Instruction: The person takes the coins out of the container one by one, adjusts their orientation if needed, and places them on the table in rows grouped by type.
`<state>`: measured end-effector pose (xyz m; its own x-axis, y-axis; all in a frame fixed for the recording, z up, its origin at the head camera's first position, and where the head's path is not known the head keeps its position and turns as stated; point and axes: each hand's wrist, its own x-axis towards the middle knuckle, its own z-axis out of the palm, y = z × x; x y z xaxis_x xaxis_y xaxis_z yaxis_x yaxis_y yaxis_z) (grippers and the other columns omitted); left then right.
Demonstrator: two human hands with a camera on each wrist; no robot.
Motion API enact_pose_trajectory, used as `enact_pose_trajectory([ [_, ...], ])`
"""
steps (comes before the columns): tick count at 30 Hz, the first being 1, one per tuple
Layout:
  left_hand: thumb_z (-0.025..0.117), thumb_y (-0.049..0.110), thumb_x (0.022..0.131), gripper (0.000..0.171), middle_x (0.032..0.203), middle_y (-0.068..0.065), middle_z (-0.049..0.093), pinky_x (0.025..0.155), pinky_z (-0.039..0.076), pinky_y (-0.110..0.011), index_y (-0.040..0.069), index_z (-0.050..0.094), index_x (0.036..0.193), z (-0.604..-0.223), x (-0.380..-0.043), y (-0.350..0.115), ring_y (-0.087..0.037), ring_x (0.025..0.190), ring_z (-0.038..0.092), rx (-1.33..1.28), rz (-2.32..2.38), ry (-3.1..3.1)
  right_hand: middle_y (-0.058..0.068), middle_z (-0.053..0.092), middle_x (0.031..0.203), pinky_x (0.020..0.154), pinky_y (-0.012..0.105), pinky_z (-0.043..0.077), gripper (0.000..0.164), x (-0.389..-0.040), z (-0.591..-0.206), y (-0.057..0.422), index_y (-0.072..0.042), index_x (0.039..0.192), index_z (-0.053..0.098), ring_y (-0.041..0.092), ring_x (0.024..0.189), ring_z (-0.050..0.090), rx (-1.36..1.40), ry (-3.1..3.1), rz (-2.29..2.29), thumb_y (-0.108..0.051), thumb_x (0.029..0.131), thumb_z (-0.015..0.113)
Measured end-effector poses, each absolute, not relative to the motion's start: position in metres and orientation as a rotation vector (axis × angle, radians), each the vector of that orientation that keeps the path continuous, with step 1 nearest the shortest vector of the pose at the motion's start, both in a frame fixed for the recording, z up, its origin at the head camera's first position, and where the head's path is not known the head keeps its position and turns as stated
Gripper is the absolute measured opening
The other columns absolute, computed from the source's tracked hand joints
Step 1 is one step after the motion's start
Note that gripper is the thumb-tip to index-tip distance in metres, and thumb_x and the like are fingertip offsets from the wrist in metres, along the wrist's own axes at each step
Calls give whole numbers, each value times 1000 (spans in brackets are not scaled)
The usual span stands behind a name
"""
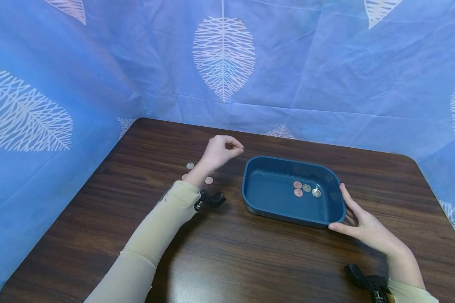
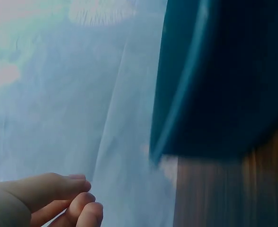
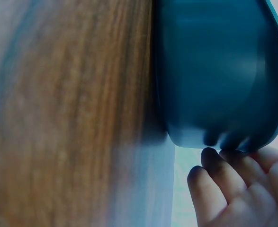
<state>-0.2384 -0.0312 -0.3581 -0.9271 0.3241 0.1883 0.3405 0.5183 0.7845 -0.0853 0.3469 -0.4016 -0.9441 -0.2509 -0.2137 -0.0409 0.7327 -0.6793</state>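
Note:
My left hand [image 1: 220, 151] is raised left of the blue tray [image 1: 273, 212], near its far left corner. Its thumb [image 2: 58, 187] meets the curled fingertips [image 2: 84, 203]; I cannot tell whether something small is pinched there. At the tray's near right corner, my right hand [image 1: 360, 221] grips it. The thumb lies by the near side and the fingers [image 3: 224, 177] press on the right end wall. Inside the tray lie copper coins [image 1: 297, 185] and silver coins [image 1: 316, 192]. More coins [image 1: 209, 180] rest on the table around the left wrist, some partly hidden by it.
The dark wooden table [image 1: 220, 248] has rounded corners. A blue cloth [image 1: 288, 71] with white leaf prints hangs behind it and along its left side. Black wrist mounts [image 1: 212, 199] stick out from both sleeves.

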Motion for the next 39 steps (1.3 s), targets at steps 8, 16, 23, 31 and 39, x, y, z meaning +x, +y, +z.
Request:
enact_pose_trajectory([
  [8, 63, 20, 86, 11, 81, 2, 63, 62, 45, -21, 13, 71, 89, -356, -227, 18, -10, 73, 56, -757, -1435, -2746, 8, -13, 150, 90, 51, 36, 98, -87, -403, 346, -40, 138, -20, 49, 128, 20, -247, 2654, -1029, -33, 86, 62],
  [16, 64, 17, 85, 10, 77, 3, 63, 58, 44, -19, 11, 71, 89, -363, -216, 51, -9, 68, 56, -851, -1476, -2775, 10, -13, 150, 91, 53, 33, 97, -87, -404, 346, -40, 137, -21, 50, 128, 19, -260, 2643, -1042, -32, 86, 62],
  [23, 64, 17, 85, 8, 75, 6, 63, 57, 43, -17, 12, 70, 87, -367, -210, 75, -5, 65, 55, -888, -1504, -2784, 10, -13, 150, 91, 53, 33, 97, -87, -403, 347, -38, 139, -20, 50, 127, 20, -255, 2635, -1053, -31, 86, 62],
  [31, 65, 16, 85, 7, 72, 7, 63, 55, 43, -15, 11, 70, 87, -372, -206, 98, -1, 64, 54, -903, -1491, -2807, 12, -12, 150, 91, 54, 33, 97, -87, -402, 347, -38, 138, -21, 51, 127, 21, -255, 2638, -1048, -31, 87, 62],
  [39, 65, 16, 84, 8, 69, 9, 63, 60, 42, -13, 11, 71, 86, -379, -203, 116, 1, 63, 54, -902, -1501, -2851, 8, -14, 150, 92, 54, 33, 97, -87, -402, 349, -38, 138, -21, 50, 128, 18, -254, 2619, -1062, -31, 87, 61],
])
